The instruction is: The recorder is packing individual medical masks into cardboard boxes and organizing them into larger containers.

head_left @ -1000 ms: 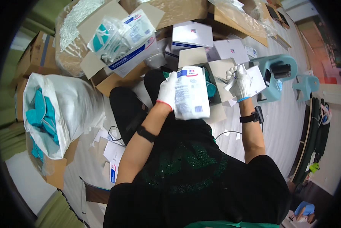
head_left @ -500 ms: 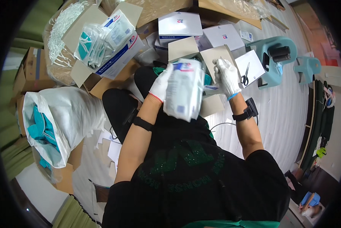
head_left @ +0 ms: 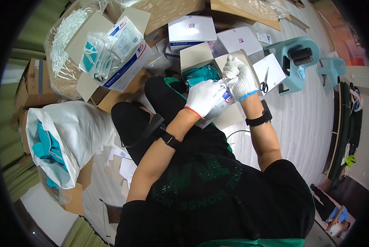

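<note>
Both my hands wear white knit gloves and meet in front of an open box (head_left: 195,57) with teal face masks (head_left: 202,74) in it. My left hand (head_left: 205,96) is closed on the upper edge of a clear plastic bag (head_left: 219,108) with blue and red print. The bag slants down toward my lap, partly hidden behind that hand. My right hand (head_left: 239,78) is curled closed at the bag's same edge, its fingertips beside those of the left. Exactly how the right fingers grip the plastic is hard to see.
At upper left, a white-and-blue carton (head_left: 129,68) holds filled mask bags (head_left: 100,57). A white sack (head_left: 81,125) of teal masks stands left. Black scissors (head_left: 265,82) lie on a white box right of my hand, near a teal stool (head_left: 303,45). Closed white boxes (head_left: 191,29) stand ahead.
The bag has dropped and tilted from upright in my left hand. That hand has moved right to meet my right hand at the bag's edge, uncovering the masks in the box.
</note>
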Tool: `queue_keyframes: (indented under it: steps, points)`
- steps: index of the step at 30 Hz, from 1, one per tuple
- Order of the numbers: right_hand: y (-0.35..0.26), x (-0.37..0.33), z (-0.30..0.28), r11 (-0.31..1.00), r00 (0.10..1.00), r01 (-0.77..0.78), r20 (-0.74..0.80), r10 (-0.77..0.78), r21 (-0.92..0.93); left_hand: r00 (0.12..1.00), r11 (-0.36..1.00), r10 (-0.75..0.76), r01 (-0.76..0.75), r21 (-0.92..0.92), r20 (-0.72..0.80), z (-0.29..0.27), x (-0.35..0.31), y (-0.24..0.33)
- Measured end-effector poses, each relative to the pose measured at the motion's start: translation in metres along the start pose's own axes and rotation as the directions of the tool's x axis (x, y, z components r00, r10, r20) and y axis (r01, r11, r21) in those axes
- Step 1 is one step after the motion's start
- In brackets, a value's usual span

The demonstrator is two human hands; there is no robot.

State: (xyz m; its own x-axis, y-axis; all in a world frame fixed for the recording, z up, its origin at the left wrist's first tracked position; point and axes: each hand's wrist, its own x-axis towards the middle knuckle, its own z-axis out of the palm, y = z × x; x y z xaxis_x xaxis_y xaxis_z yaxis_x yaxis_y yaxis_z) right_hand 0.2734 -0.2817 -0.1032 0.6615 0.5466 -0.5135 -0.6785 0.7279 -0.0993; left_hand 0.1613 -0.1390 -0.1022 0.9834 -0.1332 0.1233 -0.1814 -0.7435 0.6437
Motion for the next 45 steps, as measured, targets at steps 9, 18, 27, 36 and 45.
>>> queue_keyframes:
  steps: [9, 18, 27, 36, 45]
  points:
    - [-0.1, 0.041, -0.152, 0.618, 0.842, 0.393, -0.003, -0.539, -0.681, 0.961, 0.794, 0.17, -0.265, -0.548, -0.219, -0.028, -0.035, 0.053]
    - [-0.003, -0.073, -0.008, 0.515, 0.851, 0.26, -0.058, -0.522, -0.817, 0.673, -0.556, -0.495, 0.242, -0.795, 0.55, 0.003, 0.001, -0.044]
    - [0.019, -0.122, 0.038, -0.881, 0.751, 0.465, 0.568, 0.338, -0.091, 0.482, -0.613, -0.162, 0.635, -0.47, 0.861, 0.044, 0.011, -0.075]
    - [0.018, -0.108, 0.03, -0.896, 0.773, 0.424, 0.569, 0.28, -0.135, 0.335, -0.638, -0.277, 0.637, -0.434, 0.9, 0.088, 0.019, -0.105]
    - [-0.001, -0.072, -0.042, -0.89, 0.774, 0.161, 0.614, -0.155, -0.427, 0.224, -0.426, -0.66, 0.674, -0.603, 0.717, 0.067, 0.007, -0.106]
